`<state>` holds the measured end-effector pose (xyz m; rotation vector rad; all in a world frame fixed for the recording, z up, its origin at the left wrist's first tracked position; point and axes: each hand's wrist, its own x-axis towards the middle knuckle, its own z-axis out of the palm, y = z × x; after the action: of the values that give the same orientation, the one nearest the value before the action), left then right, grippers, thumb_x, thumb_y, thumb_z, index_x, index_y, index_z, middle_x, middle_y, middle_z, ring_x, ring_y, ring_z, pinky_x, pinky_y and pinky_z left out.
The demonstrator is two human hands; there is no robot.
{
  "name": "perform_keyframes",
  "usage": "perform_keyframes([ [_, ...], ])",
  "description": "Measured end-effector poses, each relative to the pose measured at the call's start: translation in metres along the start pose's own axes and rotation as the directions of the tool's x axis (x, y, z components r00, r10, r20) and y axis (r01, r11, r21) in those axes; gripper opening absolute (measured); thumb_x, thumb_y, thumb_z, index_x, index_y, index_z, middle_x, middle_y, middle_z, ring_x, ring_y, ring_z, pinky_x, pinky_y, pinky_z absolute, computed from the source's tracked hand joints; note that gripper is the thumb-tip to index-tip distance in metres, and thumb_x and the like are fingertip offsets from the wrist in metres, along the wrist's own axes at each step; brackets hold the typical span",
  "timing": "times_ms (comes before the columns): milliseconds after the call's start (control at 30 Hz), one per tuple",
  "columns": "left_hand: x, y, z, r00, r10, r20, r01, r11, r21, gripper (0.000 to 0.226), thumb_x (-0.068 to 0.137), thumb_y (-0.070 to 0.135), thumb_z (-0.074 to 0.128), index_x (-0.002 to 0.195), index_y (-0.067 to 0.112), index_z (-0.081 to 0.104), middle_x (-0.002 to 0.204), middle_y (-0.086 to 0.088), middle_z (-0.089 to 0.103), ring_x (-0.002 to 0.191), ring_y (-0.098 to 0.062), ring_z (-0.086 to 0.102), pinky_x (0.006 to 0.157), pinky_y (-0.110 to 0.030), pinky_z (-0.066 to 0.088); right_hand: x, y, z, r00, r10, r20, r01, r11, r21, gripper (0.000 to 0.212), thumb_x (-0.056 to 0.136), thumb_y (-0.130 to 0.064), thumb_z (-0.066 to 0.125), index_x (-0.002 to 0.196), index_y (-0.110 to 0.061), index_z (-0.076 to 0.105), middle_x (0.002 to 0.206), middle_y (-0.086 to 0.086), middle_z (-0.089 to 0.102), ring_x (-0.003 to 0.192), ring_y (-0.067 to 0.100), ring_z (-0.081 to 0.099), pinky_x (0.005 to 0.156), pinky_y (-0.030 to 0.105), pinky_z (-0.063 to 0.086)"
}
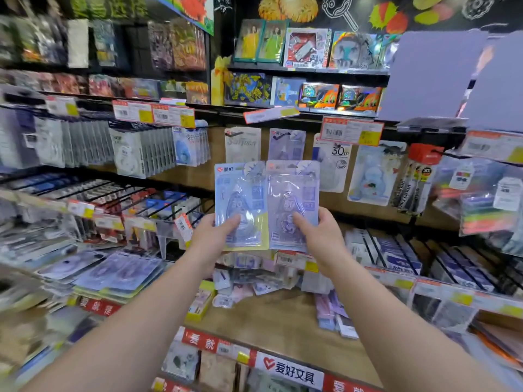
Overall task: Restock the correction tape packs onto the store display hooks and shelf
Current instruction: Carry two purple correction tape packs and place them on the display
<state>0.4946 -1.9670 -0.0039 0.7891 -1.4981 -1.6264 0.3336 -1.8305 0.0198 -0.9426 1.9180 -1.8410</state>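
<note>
You had both arms stretched forward and up at the display, and each hand pinched one correction tape pack by its lower part: your left hand held the yellow-edged pack, thumb pressed on the blister front and fingers behind the card, while your right hand held the lilac pack the same way. The two packs stood upright, side by side with their edges touching, in front of the pegboard and above the wooden shelf where more packs lay loose. To hang them well, you would have wanted to deal with one pack at a time, tipping its top away from you so the hang slot met the tip of a hook squarely. Behind them, a hung lilac pack looked like the matching row.
</note>
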Motion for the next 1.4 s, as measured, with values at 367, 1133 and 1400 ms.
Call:
perform_keyframes([
  [367,0.015,0.015,-0.048,0.999,0.023,-0.039,-0.025,0.997,-0.069,0.012,0.093,0.032,0.066,0.103,0.026,0.062,0.111,0.000,0.070,0.106,-0.026,0.065,0.101,-0.058,0.045,0.006,-0.025,0.044,0.994,-0.088,-0.070,0.091,0.995,0.049,0.015,0.094,-0.028,0.064,0.105,-0.030,0.055,0.104,-0.007,0.067,0.097,0.016,0.066,0.087,0.037,0.055],
  [1133,0.037,0.002,-0.044,0.999,-0.026,0.021,0.027,0.997,-0.077,0.024,0.090,0.036,0.068,0.112,0.026,0.064,0.108,0.002,0.074,0.104,-0.026,0.068,0.097,-0.058,0.048,0.043,-0.033,0.055,0.989,-0.080,-0.127,0.083,0.996,0.024,0.019,0.095,-0.029,0.064,0.112,-0.025,0.056,0.108,-0.005,0.067,0.097,0.014,0.065,0.084,0.033,0.055],
  [1400,0.049,0.003,-0.051,1.000,0.023,-0.001,-0.023,0.998,-0.057,0.036,0.090,0.036,0.068,0.121,0.021,0.059,0.112,0.001,0.072,0.103,-0.020,0.067,0.080,-0.039,0.050,0.068,-0.018,0.059,0.989,-0.110,-0.101,0.087,0.973,-0.212,0.048,0.097,-0.044,0.055,0.134,-0.015,0.045,0.116,-0.007,0.055,0.100,0.012,0.052,0.082,0.029,0.043],
])
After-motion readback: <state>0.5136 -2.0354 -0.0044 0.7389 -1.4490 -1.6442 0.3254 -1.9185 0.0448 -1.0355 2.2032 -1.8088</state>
